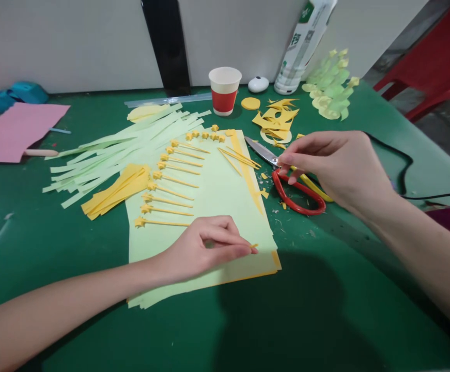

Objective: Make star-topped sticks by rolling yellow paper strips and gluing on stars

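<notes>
Head view: left hand (209, 245) pinches a scrap (254, 246); scissors (277, 183), blades pointing away-left, lie under the right hand (344, 165), whose grip I can't tell.

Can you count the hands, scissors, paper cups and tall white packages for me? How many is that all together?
Hands: 2, the left hand and the right hand
Scissors: 1 pair
Paper cup: 1
Tall white package: 1
Total: 5
</notes>
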Demonstrator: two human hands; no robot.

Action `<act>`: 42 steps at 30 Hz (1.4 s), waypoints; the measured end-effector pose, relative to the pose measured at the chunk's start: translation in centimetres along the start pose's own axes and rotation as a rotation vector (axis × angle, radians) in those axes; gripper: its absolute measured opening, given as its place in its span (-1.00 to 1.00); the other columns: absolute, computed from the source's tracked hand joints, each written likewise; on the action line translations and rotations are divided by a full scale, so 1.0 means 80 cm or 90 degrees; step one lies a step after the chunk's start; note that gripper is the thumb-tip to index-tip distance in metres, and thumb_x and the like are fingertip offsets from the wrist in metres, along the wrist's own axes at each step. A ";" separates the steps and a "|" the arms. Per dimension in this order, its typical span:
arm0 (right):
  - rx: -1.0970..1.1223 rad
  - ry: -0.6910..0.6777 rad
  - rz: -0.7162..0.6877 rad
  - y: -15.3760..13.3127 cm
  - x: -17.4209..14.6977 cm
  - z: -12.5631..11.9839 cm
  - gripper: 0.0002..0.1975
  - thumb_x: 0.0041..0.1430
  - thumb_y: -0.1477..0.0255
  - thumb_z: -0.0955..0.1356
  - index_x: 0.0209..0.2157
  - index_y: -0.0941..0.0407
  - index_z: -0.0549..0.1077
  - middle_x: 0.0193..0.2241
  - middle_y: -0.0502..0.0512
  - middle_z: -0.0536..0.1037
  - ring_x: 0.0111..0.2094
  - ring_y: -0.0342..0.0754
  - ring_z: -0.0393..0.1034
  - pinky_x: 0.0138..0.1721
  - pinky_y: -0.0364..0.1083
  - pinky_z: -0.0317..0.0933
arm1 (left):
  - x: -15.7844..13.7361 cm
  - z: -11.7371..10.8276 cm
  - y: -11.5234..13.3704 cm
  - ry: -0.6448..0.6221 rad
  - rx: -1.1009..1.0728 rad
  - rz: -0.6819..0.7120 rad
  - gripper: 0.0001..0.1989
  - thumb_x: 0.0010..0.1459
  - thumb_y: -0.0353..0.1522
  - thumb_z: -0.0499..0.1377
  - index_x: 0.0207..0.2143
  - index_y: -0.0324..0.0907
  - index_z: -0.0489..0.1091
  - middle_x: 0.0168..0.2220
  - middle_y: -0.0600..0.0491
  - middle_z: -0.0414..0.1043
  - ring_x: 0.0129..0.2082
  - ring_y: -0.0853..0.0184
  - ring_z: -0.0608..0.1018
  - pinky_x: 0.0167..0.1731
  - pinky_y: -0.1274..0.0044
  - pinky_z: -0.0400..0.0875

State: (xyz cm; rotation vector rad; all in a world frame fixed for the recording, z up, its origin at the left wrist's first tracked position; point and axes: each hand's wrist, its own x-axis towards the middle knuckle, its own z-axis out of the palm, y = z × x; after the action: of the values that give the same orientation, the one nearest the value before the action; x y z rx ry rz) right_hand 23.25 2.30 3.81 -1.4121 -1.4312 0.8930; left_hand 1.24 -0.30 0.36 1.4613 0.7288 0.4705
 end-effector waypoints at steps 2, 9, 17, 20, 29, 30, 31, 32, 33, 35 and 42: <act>0.019 -0.007 -0.006 0.004 0.003 0.000 -0.89 -0.03 0.43 0.40 -0.52 0.19 0.46 -0.58 0.02 0.49 -0.60 -0.25 0.34 -0.56 -0.25 0.29 | 0.000 0.000 -0.002 -0.007 0.006 0.002 -0.88 0.03 -0.40 0.19 -0.39 -0.15 0.55 -0.52 0.08 0.31 -0.51 0.45 0.36 -0.51 0.59 0.23; 0.058 -0.019 0.030 0.007 0.009 0.005 -0.89 0.07 0.50 0.33 -0.49 0.18 0.46 -0.52 0.04 0.51 -0.51 -0.20 0.42 -0.49 -0.22 0.36 | -0.001 0.000 -0.002 -0.010 -0.001 0.009 -0.88 0.04 -0.39 0.20 -0.39 -0.11 0.55 -0.49 0.07 0.34 -0.47 0.43 0.42 -0.46 0.59 0.30; 0.070 -0.058 0.037 0.012 0.011 0.002 -0.89 0.07 0.44 0.34 -0.47 0.18 0.46 -0.50 0.05 0.52 -0.46 -0.17 0.45 -0.51 -0.23 0.36 | 0.000 0.000 0.002 -0.013 0.017 0.000 -0.88 0.04 -0.40 0.20 -0.39 -0.15 0.55 -0.50 0.07 0.34 -0.51 0.47 0.38 -0.50 0.63 0.26; 0.053 -0.070 0.038 0.013 0.011 0.000 -0.87 -0.01 0.39 0.39 -0.50 0.18 0.46 -0.53 0.07 0.52 -0.48 -0.16 0.45 -0.51 -0.23 0.36 | -0.001 0.001 0.002 -0.014 0.017 0.000 -0.88 0.04 -0.40 0.20 -0.38 -0.17 0.55 -0.50 0.07 0.34 -0.51 0.47 0.38 -0.50 0.63 0.25; 0.051 -0.060 0.075 0.015 0.014 0.000 -0.87 0.07 0.46 0.32 -0.51 0.18 0.45 -0.55 0.04 0.48 -0.55 -0.20 0.40 -0.58 -0.24 0.29 | 0.000 0.001 0.001 -0.012 0.019 0.003 -0.87 0.05 -0.41 0.19 -0.37 -0.19 0.55 -0.51 0.09 0.33 -0.53 0.50 0.35 -0.53 0.65 0.21; 0.059 -0.065 0.079 0.015 0.014 0.000 -0.86 0.09 0.46 0.31 -0.50 0.18 0.45 -0.54 0.05 0.48 -0.54 -0.21 0.39 -0.58 -0.24 0.28 | 0.000 0.001 0.001 -0.012 0.019 0.002 -0.87 0.05 -0.41 0.19 -0.36 -0.19 0.55 -0.51 0.09 0.33 -0.53 0.50 0.35 -0.53 0.65 0.21; 0.069 -0.071 0.082 0.015 0.015 0.001 -0.85 0.10 0.45 0.30 -0.48 0.18 0.45 -0.54 0.06 0.47 -0.54 -0.21 0.38 -0.58 -0.24 0.28 | 0.000 0.001 0.000 -0.013 0.020 0.002 -0.87 0.05 -0.41 0.19 -0.36 -0.19 0.55 -0.51 0.09 0.33 -0.53 0.50 0.35 -0.53 0.65 0.21; 0.081 -0.076 0.086 0.015 0.015 0.001 -0.83 0.12 0.44 0.28 -0.47 0.18 0.45 -0.54 0.06 0.46 -0.54 -0.21 0.38 -0.59 -0.24 0.27 | 0.000 0.001 0.000 -0.013 0.020 0.001 -0.87 0.05 -0.42 0.19 -0.37 -0.19 0.55 -0.51 0.09 0.32 -0.53 0.50 0.35 -0.54 0.65 0.21; 0.094 -0.081 0.092 0.016 0.015 0.002 -0.82 0.14 0.43 0.27 -0.47 0.19 0.45 -0.55 0.06 0.45 -0.55 -0.21 0.37 -0.60 -0.24 0.26 | 0.000 0.001 0.000 -0.013 0.020 0.000 -0.87 0.05 -0.42 0.19 -0.37 -0.19 0.55 -0.51 0.09 0.32 -0.53 0.50 0.35 -0.54 0.65 0.20; 0.127 -0.087 0.109 0.017 0.016 0.002 -0.80 0.14 0.45 0.26 -0.50 0.19 0.44 -0.60 0.05 0.40 -0.59 -0.22 0.32 -0.64 -0.24 0.21 | 0.000 0.001 0.000 -0.011 0.019 -0.001 -0.87 0.05 -0.41 0.19 -0.37 -0.19 0.55 -0.51 0.09 0.33 -0.53 0.50 0.35 -0.54 0.65 0.20; 0.213 -0.097 0.145 0.014 0.015 0.003 -0.81 0.08 0.57 0.26 -0.58 0.19 0.39 -0.64 0.00 0.31 -0.65 -0.27 0.22 -0.71 -0.25 0.14 | 0.003 0.001 -0.001 -0.010 0.019 -0.003 -0.87 0.05 -0.41 0.19 -0.36 -0.18 0.55 -0.51 0.09 0.33 -0.54 0.50 0.35 -0.55 0.64 0.19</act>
State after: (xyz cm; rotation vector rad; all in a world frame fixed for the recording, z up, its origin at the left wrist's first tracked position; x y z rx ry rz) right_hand 23.47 3.58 2.78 -1.2877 -1.1753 1.3437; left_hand 1.45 -0.23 0.26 1.4896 0.7298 0.4456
